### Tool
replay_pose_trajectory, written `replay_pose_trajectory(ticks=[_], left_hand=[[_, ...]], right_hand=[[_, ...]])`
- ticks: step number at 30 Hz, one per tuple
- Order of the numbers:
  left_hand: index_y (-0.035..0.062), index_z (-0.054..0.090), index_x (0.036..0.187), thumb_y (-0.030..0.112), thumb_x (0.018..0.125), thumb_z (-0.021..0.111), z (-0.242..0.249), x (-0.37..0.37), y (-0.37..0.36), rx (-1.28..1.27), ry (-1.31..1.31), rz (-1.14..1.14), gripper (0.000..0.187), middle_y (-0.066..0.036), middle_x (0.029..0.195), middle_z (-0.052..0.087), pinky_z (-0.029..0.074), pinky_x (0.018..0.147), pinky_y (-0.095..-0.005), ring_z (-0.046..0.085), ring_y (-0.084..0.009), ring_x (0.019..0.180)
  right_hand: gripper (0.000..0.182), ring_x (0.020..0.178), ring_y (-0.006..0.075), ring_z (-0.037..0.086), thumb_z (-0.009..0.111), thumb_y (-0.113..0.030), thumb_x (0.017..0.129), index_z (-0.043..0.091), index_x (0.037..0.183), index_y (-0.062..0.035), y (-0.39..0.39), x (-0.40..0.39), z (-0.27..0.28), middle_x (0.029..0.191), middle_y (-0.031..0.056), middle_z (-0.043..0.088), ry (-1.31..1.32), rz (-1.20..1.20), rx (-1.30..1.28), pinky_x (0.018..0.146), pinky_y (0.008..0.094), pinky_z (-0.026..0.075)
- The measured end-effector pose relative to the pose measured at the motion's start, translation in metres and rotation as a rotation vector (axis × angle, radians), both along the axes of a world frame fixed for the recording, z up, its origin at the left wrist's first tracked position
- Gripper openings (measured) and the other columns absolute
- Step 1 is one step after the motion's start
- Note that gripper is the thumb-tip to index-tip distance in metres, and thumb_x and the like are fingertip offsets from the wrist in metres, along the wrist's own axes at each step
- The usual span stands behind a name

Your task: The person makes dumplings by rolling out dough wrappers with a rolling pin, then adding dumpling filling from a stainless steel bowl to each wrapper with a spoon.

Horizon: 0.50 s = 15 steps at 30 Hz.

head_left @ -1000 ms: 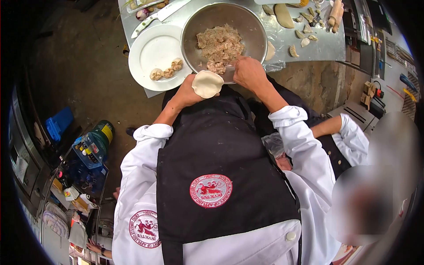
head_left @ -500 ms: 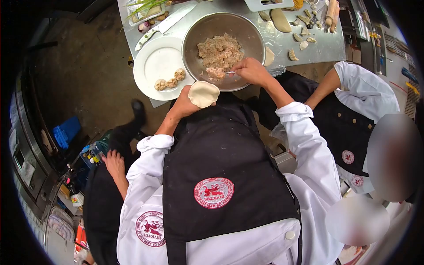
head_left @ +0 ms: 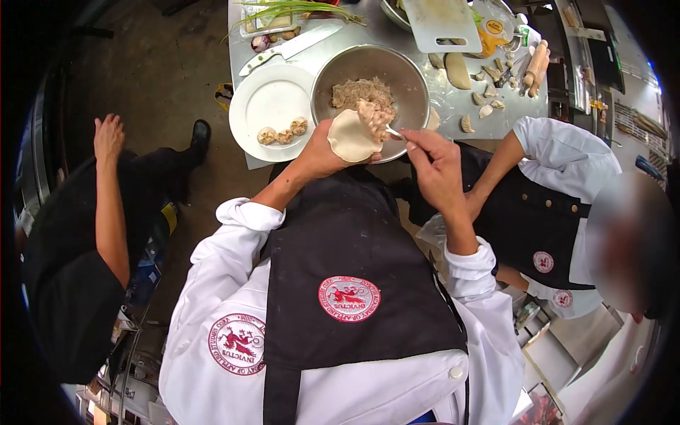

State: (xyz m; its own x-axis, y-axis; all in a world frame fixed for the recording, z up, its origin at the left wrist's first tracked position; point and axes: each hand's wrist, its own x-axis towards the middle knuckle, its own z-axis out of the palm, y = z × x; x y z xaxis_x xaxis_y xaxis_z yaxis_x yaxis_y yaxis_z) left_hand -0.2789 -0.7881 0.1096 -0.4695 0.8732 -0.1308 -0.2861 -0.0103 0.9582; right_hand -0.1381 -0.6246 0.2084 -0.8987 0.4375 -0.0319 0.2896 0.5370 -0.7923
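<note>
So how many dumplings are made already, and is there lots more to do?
Three finished dumplings sit on the white plate. Right now the left hand holds a round wrapper, and the right hand brings a spoon with a lump of filling over it; it is not folded yet. Plenty is probably left: the metal bowl holds a good mound of filling.
</note>
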Motion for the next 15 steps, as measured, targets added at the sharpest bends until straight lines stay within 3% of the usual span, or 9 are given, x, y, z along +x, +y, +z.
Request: replay_pose_trajectory(ticks=[3,7,10,15], left_hand=[[0.0012,0.065,0.119,0.009,0.08,0.09,0.02,0.001,0.004,0.149,-0.104,-0.014,0.047,-0.006,0.105,0.075,0.06,0.081,-0.0298,0.072,-0.0134,0.092],[-0.0007,0.062,0.121,0.006,0.085,0.085,0.032,0.003,0.006,0.121,-0.131,-0.078,0.044,-0.007,0.103,0.074,0.062,0.073,-0.0292,0.073,-0.0147,0.086],[-0.0006,0.061,0.12,0.007,0.086,0.085,0.041,0.01,0.009,0.142,-0.186,-0.05,0.042,-0.007,0.099,0.074,0.06,0.071,-0.0287,0.073,-0.0138,0.082],[-0.0005,0.061,0.12,0.007,0.086,0.085,0.052,0.012,0.009,0.125,-0.255,-0.03,0.042,-0.006,0.096,0.073,0.06,0.07,-0.0283,0.072,-0.0134,0.079]], right_hand=[[0.022,0.065,0.031,0.062,0.063,0.001,0.088,0.074,0.106,-0.0009,-0.015,0.007,0.01,0.076,0.0134,0.061,0.022,0.017,0.203,0.06,0.0367,0.048],[0.025,0.063,0.0312,0.062,0.064,0.003,0.086,0.074,0.109,-0.0028,-0.029,0.012,0.018,0.075,0.0124,0.058,0.07,-0.001,0.353,0.06,0.0386,0.049],[0.042,0.075,0.0289,0.063,0.067,0.008,0.075,0.074,0.114,-0.0068,-0.03,0.015,0.018,0.085,0.0097,0.06,0.149,0.018,0.653,0.065,0.0379,0.051],[0.052,0.081,0.029,0.061,0.067,0.01,0.072,0.075,0.119,-0.009,-0.026,0.017,0.024,0.09,0.0097,0.061,0.209,-0.017,0.733,0.07,0.0376,0.051]])
